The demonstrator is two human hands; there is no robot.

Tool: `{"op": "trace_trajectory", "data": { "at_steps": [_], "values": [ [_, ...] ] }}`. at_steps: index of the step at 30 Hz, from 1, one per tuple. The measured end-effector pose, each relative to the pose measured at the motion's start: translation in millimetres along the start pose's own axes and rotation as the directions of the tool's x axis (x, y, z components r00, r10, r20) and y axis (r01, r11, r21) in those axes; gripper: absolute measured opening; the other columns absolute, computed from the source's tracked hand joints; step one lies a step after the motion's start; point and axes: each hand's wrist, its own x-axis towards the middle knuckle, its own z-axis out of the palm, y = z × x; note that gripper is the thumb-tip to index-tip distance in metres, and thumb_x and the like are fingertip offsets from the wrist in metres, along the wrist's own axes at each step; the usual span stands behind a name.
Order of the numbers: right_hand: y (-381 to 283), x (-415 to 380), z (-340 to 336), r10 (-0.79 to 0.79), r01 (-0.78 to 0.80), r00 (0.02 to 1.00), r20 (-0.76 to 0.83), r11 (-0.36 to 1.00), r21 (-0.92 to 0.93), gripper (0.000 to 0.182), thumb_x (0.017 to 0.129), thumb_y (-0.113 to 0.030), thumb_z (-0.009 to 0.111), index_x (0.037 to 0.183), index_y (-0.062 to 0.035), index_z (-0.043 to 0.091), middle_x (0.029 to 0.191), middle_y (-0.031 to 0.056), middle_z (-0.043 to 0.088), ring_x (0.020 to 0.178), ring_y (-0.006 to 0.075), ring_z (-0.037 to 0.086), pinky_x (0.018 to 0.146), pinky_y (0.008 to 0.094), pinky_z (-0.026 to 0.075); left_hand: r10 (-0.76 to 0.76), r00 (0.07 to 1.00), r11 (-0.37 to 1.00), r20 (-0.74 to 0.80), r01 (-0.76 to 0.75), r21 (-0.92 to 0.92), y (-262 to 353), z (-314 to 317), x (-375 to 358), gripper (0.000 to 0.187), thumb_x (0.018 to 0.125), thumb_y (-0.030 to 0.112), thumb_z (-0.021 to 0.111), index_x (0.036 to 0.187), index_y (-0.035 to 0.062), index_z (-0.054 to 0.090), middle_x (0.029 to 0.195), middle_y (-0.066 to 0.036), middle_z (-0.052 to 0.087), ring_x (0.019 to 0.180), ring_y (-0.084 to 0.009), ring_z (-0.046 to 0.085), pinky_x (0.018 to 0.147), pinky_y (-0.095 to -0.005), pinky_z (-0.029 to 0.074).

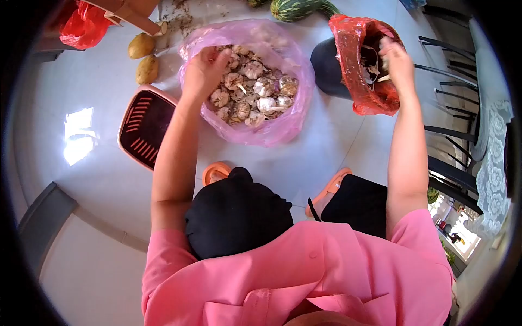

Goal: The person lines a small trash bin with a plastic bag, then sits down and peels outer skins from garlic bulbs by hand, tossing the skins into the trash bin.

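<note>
A pink plastic bag (pixel 255 133) stands open on the floor, filled with garlic bulbs (pixel 253 69) and loose skins. My left hand (pixel 206 69) is at the bag's left inner edge, its fingers curled by the garlic; what it holds, if anything, is hidden. To the right, a red plastic bag (pixel 348 41) lines a dark bin (pixel 328 68) and has scraps inside. Over the red bag's opening is my right hand (pixel 397 62), blurred at the fingertips, so its grip does not show clearly.
A pink basket (pixel 126 122) with a dark inside sits left of my left forearm. Two yellowish potatoes (pixel 147 70) lie beyond it. Green striped gourds (pixel 293 9) are at the top. Chair legs (pixel 457 92) line the right side, and a cardboard box (pixel 130 13) is at the upper left.
</note>
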Motion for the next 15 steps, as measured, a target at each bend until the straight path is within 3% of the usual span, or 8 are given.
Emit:
{"op": "trace_trajectory", "data": {
  "at_steps": [1,2,3,4,5,8,11,15],
  "values": [
    [10,0,4,0.020,0.018,0.980,0.198,0.982,-0.189,0.052,0.088,-0.054,0.050,0.085,-0.0043,0.064,0.079,0.0124,0.064,0.076,0.0245,0.061,0.072,0.0347,0.046,-0.004,1.000,1.000,-0.004,0.004,0.001,2,-3,-1,0.069,0.081,0.048,0.065,0.130,0.0042,0.044,0.115,-0.017,0.059,0.104,-0.0318,0.058,0.083,-0.0405,0.048],
    [23,-6,9,-0.156,0.205,0.976,0.153,0.898,-0.389,0.057,0.087,-0.058,0.047,0.100,-0.0053,0.066,0.109,0.0221,0.059,0.104,0.0333,0.056,0.092,0.0404,0.040,-0.121,0.988,0.911,0.095,0.148,-0.386,6,-7,-1,0.072,0.082,0.050,0.062,0.132,0.0027,0.040,0.121,-0.019,0.054,0.108,-0.0320,0.056,0.084,-0.0414,0.048],
    [32,-10,16,-0.158,0.158,0.987,0.041,0.861,-0.483,0.058,0.088,-0.057,0.045,0.109,-0.0059,0.064,0.128,0.0208,0.049,0.116,0.0344,0.049,0.099,0.0407,0.036,-0.185,0.956,0.659,0.230,0.294,-0.692,9,-8,-1,0.076,0.084,0.052,0.060,0.135,0.0012,0.037,0.128,-0.021,0.050,0.111,-0.0322,0.054,0.084,-0.0422,0.048],
    [19,-17,15,-0.189,0.146,0.981,-0.045,0.870,-0.471,0.055,0.089,-0.054,0.045,0.108,-0.0056,0.064,0.127,0.0194,0.051,0.114,0.0345,0.050,0.098,0.0407,0.037,-0.114,0.947,0.509,0.300,0.315,-0.801,11,-4,-1,0.084,0.085,0.054,0.057,0.140,-0.0005,0.026,0.136,-0.024,0.040,0.116,-0.0333,0.049,0.092,-0.0435,0.045],
    [6,-23,14,-0.216,0.133,0.967,-0.133,0.878,-0.459,0.052,0.091,-0.050,0.045,0.108,-0.0053,0.064,0.125,0.0179,0.053,0.112,0.0347,0.051,0.097,0.0408,0.038,-0.114,0.947,0.510,0.300,0.315,-0.800,15,-1,1,0.084,0.085,0.054,0.057,0.140,-0.0005,0.026,0.136,-0.024,0.040,0.116,-0.0333,0.049,0.092,-0.0435,0.045],
    [-62,-50,33,-0.583,0.569,0.752,-0.309,0.810,-0.143,0.020,0.091,-0.020,0.053,0.094,-0.0042,0.065,0.096,0.0120,0.065,0.088,0.0308,0.061,0.078,0.0381,0.048,0.020,0.973,0.603,0.231,0.172,-0.779,34,0,10,0.091,0.085,0.067,0.042,0.145,0.0046,0.016,0.150,-0.022,0.012,0.138,-0.0300,0.021,0.103,-0.0481,0.031],
    [-117,-94,94,-0.657,0.571,0.742,0.132,0.724,0.387,0.020,0.087,-0.016,0.056,0.100,-0.0020,0.063,0.103,0.0162,0.063,0.098,0.0330,0.059,0.086,0.0380,0.047,0.083,0.990,0.716,0.110,0.018,-0.698,62,-10,25,0.092,0.084,0.070,0.039,0.147,0.0084,0.012,0.153,-0.016,0.003,0.141,-0.0285,0.007,0.107,-0.0513,0.023],
    [-102,-78,201,-0.622,0.544,0.746,0.238,0.776,0.319,0.038,0.091,-0.018,0.051,0.126,-0.0050,0.049,0.132,0.0187,0.048,0.121,0.0302,0.047,0.101,0.0401,0.036,0.109,0.990,0.762,0.092,-0.024,-0.647,77,-22,33,0.087,0.085,0.067,0.041,0.147,0.0125,0.014,0.153,-0.010,0.008,0.141,-0.0248,0.006,0.109,-0.0519,0.017]
  ]
}}
